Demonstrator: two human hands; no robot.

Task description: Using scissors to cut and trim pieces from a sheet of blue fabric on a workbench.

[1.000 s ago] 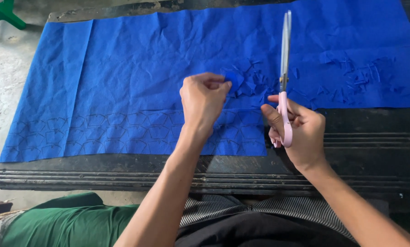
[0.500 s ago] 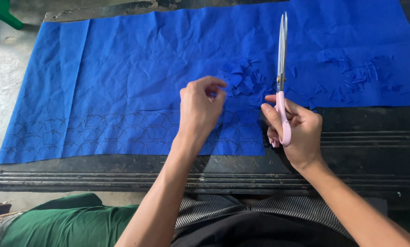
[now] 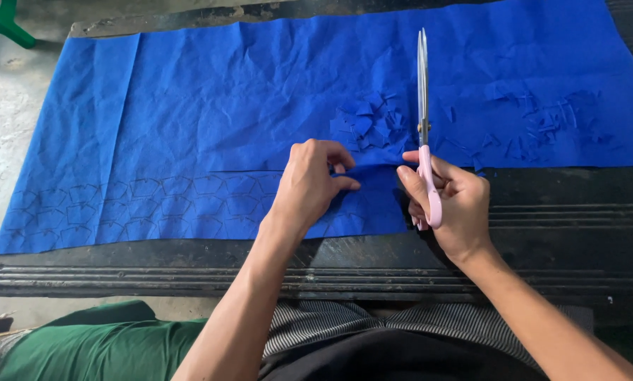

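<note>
A wide blue cloth (image 3: 211, 120) lies spread over a dark table; rows of pencilled shapes mark its near left part. My left hand (image 3: 309, 185) pinches the cloth's cut edge between thumb and fingers. My right hand (image 3: 447, 204) holds pink-handled scissors (image 3: 424, 106), blades closed and pointing away from me, upright above the cloth. A heap of small blue cut pieces (image 3: 369, 121) lies just beyond my left hand, left of the blades. More scraps (image 3: 542, 123) are scattered to the right.
The dark ribbed table edge (image 3: 119, 276) runs along the front, bare at the near right (image 3: 577, 212). A green stool leg (image 3: 2, 21) stands at the top left on the pale floor. Green cloth (image 3: 98, 349) covers my lap at the bottom left.
My left hand has drawn back from the heap of cut pieces and now pinches the cloth's edge. The scissors stay upright in my right hand.
</note>
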